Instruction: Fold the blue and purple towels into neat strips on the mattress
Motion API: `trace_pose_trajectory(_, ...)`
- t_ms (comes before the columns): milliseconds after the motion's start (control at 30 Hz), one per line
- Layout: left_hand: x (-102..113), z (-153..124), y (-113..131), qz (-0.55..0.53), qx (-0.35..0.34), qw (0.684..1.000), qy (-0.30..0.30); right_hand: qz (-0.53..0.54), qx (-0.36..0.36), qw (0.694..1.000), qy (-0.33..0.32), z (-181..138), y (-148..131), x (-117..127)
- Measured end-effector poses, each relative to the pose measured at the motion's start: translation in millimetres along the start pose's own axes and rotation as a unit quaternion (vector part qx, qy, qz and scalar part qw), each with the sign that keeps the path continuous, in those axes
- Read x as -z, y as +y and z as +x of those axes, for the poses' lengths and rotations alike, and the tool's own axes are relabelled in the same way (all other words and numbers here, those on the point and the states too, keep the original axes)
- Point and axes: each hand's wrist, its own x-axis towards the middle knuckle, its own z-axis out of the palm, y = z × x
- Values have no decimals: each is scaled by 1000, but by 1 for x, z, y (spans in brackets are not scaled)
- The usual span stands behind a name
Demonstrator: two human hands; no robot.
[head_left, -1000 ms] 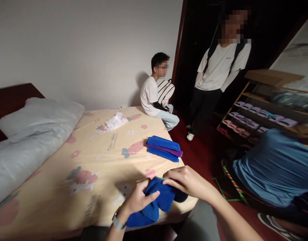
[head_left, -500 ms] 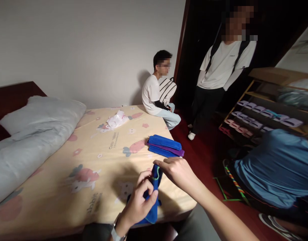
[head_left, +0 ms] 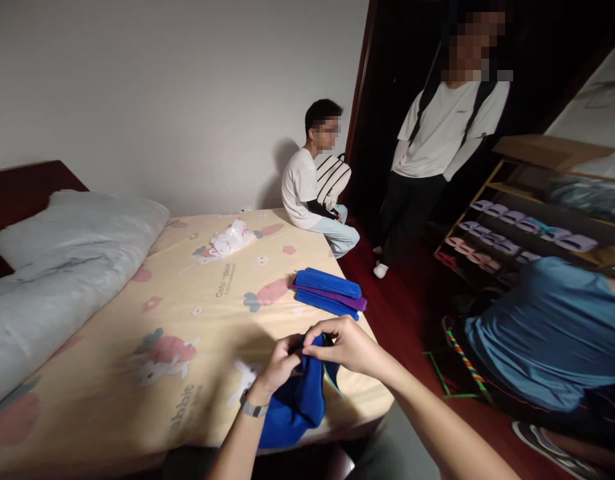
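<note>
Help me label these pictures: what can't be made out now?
Head view: held cloth, its pinched edge partly hidden by the left hand and right hand.
Head view: white bag, any contents hidden by its crumpled plastic.
Head view: grey bedding, cut off by the left edge.
Head view: blue shirt, cut off by the right edge.
Head view: chest logo, too small to read.

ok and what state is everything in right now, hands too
Left hand, grip closed on the blue cloth
Right hand, grip pinching the same cloth
Blue cloth, bunched, gathered up at the top
Blue and purple cloths, folded into strips
White plastic bag, crumpled
Grey bedding, rumpled
Lilac slippers, lined up in rows
Watch, fastened on the left wrist
</note>
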Motion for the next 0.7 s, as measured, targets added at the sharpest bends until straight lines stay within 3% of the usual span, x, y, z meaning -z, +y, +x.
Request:
trace_pose_trajectory(233, 48, -23, 29, 65, 4, 986, 154, -115, 27, 993, 22, -5, 15, -2)
trace_pose_trajectory(400, 39, -32, 44, 133, -23, 983, 123, -182, -32, 980, -73, 2, 14, -27)
trace_pose_trajectory(467, 33, -33, 34, 129, -44, 983, 122, -201, -18, 976, -85, 6, 8, -32)
trace_pose_trajectory(533, 29, -33, 12, 96, -34, 993, 65, -186, -3, 980, -71, 11, 1, -32)
trace_pose_trajectory(633, 30, -39, -29, 84, 59, 993, -58, -107, 30, 993, -40, 14, -8, -20)
trace_pose_trajectory(700, 39, -48, -52, 115, 116, 985, -58, -73, 62, 995, 13, 12, -10, -5)
